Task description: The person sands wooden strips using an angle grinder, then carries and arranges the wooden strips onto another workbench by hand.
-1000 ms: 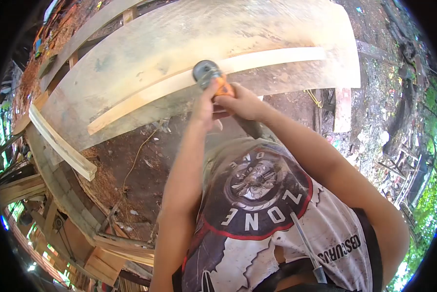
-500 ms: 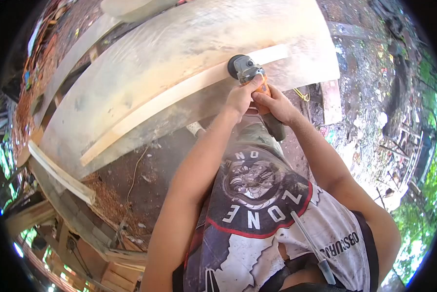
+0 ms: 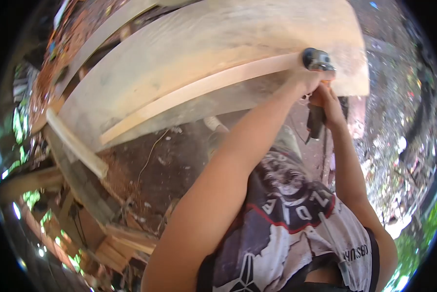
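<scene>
An orange and grey power tool with a round black head [image 3: 317, 59] is at the right end of a long curved wooden strip [image 3: 204, 87]. My left hand [image 3: 304, 82] is closed round the tool's body just behind its head. Lower on the body, my right hand [image 3: 329, 101] grips it too, and the dark rear part hangs below the fingers. The strip lies along a large pale board [image 3: 179, 58], near the edge closest to me. Where the head meets the strip, blur hides the exact contact.
A shorter curved wooden piece [image 3: 77, 142] rests at the left on a timber frame [image 3: 84, 187]. A thin cord [image 3: 152, 155] lies on the dirt ground below the board. Wood scraps and beams stand at the lower left, with littered ground at the right.
The tool, held in both my hands, has moved right along the strip from near its middle to its right end. My arms have stretched over to the right with it.
</scene>
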A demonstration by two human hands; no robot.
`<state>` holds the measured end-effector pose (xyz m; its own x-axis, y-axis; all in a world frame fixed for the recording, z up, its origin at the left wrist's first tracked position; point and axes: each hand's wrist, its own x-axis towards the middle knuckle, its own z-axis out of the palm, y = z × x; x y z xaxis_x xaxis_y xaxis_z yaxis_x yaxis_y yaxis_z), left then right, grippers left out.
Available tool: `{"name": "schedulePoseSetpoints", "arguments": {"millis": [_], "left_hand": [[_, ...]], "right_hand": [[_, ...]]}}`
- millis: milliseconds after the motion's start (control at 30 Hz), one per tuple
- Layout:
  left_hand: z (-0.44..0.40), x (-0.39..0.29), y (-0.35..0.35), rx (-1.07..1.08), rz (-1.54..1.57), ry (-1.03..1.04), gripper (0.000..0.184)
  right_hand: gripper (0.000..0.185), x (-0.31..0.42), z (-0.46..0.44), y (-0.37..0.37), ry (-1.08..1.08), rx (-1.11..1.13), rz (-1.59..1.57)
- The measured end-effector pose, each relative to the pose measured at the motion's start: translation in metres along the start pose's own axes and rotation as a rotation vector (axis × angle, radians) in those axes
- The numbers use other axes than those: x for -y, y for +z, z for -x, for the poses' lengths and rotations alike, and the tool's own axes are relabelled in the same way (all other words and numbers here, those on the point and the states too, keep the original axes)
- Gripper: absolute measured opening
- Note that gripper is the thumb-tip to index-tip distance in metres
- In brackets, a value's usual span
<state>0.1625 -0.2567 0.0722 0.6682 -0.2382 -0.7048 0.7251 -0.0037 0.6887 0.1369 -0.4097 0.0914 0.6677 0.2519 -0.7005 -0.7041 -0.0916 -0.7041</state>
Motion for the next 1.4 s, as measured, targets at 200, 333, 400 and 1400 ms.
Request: {"name": "schedulePoseSetpoints", "arguments": {"millis": [200,333,400,1400], "left_hand": [[0.065,0.072,-0.052,-0.001,0.365,-0.024,0.078],[0.129,0.106,-0.095,-0.088,0.557,0.078,0.069],[0.156,0.121,-0.118,-0.156,0.606,0.084,0.065],[0.267,0.213,-0.236,-0.263,0.909,0.275,0.057]], "right_hand": [[0.042,-0.030,0.007,0.079,-0.020,0.143,0.080],[0.046,-0.046,0.006,0.129,-0.012,0.327,0.244],[0.046,-0.044,0.016,0.170,0.038,0.370,0.392],[0.067,-0.067,0.046,0.359,0.026,0.523,0.720]]}}
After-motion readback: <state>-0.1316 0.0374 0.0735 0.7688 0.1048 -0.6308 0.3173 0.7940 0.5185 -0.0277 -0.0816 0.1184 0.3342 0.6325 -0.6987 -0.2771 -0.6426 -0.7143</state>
